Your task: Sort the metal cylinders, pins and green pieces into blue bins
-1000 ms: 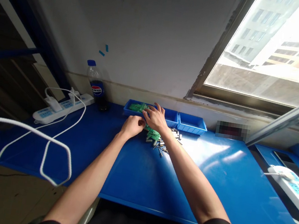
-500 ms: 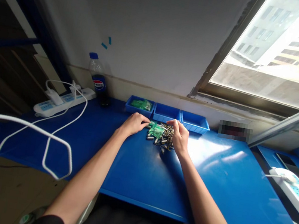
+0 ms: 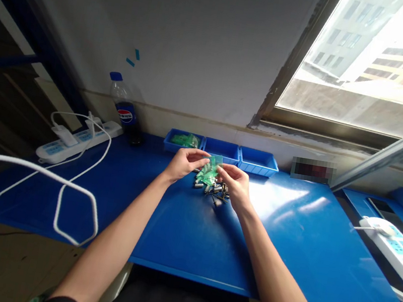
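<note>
Between my two hands is a small green plastic bag. My left hand pinches its left edge with thumb and fingers. Its right side is in the fingertips of my right hand. Right below lies a pile of small metal parts, silver, dark and brass-coloured, partly covered by my right hand. More green bags lie on that pile. Whether anything is inside the held bag is too small to tell.
Three joined blue bins stand against the wall: the left bin holds green bags. A cola bottle and a power strip with a looping white cable are on the left. Another power strip lies at the right.
Both hands have drawn closer together. A green bag is now lifted and held between them over the pile. My right hand has left the metal parts, and the view has shifted slightly.
</note>
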### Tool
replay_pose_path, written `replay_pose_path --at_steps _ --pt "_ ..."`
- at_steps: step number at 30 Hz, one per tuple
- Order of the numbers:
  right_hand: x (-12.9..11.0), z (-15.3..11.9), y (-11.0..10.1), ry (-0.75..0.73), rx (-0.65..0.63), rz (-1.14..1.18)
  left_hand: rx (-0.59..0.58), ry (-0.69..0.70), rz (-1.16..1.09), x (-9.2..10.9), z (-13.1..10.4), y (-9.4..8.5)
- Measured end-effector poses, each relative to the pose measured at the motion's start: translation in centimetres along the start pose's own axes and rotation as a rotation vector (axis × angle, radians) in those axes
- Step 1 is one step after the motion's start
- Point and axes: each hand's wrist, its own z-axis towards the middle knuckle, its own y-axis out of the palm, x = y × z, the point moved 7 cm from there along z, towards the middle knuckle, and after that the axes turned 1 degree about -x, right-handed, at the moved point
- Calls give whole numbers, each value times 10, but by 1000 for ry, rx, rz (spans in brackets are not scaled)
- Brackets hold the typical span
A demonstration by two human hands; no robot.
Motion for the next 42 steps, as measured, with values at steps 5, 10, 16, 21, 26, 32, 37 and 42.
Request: replay_pose_path --at_steps 5,10,16,21,26,32,37,42 --pt "2 1 -4 7 12 56 -76 -92 -85 -8 -1 2" --pt "3 2 -7 -4 67 63 -54 -7 -43 -5 2 2" --pt "0 1 -17 -5 162 151 427 396 432 30 -4 -36" --pt "-3 0 -12 0 126 153 425 471 931 31 2 -43" --pt "-2 -1 -9 15 101 156 295 365 1128 13 10 -33" --pt "-6 0 -10 -32 86 97 257 359 1201 11 6 -23" --pt "-8 -1 -8 -75 65 -58 211 313 1206 5 9 -17" --pt "-10 -3 -6 -140 79 -211 276 386 1151 20 2 -10"
